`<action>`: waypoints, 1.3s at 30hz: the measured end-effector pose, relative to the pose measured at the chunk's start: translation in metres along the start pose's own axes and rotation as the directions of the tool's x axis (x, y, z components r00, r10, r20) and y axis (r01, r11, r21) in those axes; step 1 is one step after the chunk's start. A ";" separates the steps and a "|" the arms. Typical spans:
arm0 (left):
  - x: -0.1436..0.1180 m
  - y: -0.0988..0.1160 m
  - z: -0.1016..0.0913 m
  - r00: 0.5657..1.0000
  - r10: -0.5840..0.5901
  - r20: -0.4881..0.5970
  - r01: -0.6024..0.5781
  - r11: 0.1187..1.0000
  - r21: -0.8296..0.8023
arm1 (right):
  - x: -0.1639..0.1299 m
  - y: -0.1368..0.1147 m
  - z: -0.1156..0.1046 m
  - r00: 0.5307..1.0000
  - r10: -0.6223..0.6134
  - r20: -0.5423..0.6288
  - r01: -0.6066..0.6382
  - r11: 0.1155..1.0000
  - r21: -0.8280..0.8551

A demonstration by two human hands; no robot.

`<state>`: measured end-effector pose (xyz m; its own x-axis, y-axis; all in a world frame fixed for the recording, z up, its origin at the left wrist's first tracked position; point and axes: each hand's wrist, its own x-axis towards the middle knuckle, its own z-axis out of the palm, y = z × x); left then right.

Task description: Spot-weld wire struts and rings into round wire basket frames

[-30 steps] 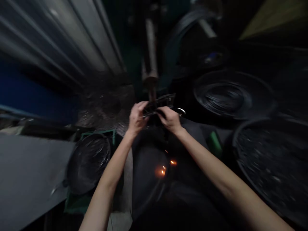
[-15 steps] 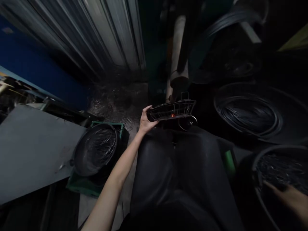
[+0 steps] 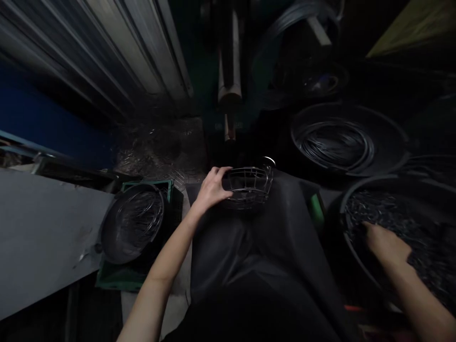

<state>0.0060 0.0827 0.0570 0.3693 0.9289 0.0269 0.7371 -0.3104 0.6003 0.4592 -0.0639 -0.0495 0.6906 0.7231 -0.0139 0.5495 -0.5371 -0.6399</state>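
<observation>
1. Left hand (image 3: 213, 188): you gripped the wire basket (image 3: 250, 185) by its rim, resting it on your dark apron (image 3: 256, 237) at the knees.
2. Right hand (image 3: 383, 243): you had it down among small dark pieces in the black tub (image 3: 347, 209); whether it was closed on anything I cannot tell.
3. That basket looked light, stiff and open-meshed, probably snag-prone; the rim seemed the surest hold.
4. Tubs crowded your right, and a green crate (image 3: 121, 278) your left; free room lay over your lap.

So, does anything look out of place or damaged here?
Nothing stands out. The left hand holds a wire basket on the lap; the right hand reaches into a dark tub of small pieces.
</observation>
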 end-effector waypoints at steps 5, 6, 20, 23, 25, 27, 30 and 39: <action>0.005 -0.010 0.013 0.952 0.186 0.242 -0.177 0.982 -0.059 | 0.009 -0.007 -0.034 0.981 0.195 -0.018 -0.188 0.910 -0.370; 0.003 -0.016 0.014 0.942 0.219 0.255 -0.202 0.975 -0.093 | 0.010 -0.014 -0.041 0.978 0.206 -0.036 -0.199 0.863 -0.465; -0.012 -0.006 0.011 0.981 0.153 0.122 -0.146 0.987 -0.066 | -0.108 -0.251 0.034 0.720 -0.092 0.688 -0.325 0.831 0.452; -0.014 -0.004 0.011 0.979 0.164 0.120 -0.163 0.986 -0.015 | -0.109 -0.270 0.062 0.683 -0.142 0.716 -0.340 0.806 0.484; -0.015 -0.003 0.011 0.981 0.169 0.093 -0.173 0.984 0.038 | -0.107 -0.271 0.075 0.713 -0.181 0.677 -0.308 0.787 0.535; -0.014 -0.001 0.010 0.982 0.180 0.057 -0.184 0.979 0.085 | -0.106 -0.270 0.084 0.760 -0.229 0.608 -0.227 0.784 0.578; -0.010 0.000 0.006 0.980 0.198 0.004 -0.197 0.970 0.143 | -0.112 -0.270 0.093 0.836 -0.315 0.450 0.012 0.830 0.558; 0.004 0.000 -0.009 0.982 0.171 -0.074 -0.150 0.961 0.230 | -0.117 -0.286 0.117 0.797 -0.603 0.044 0.521 0.722 0.456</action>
<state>0.0021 0.0881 0.0639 0.4471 0.8743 0.1887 0.7834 -0.4846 0.3891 0.1662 0.0559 0.0453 0.1983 0.9189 0.3411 0.5420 0.1871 -0.8193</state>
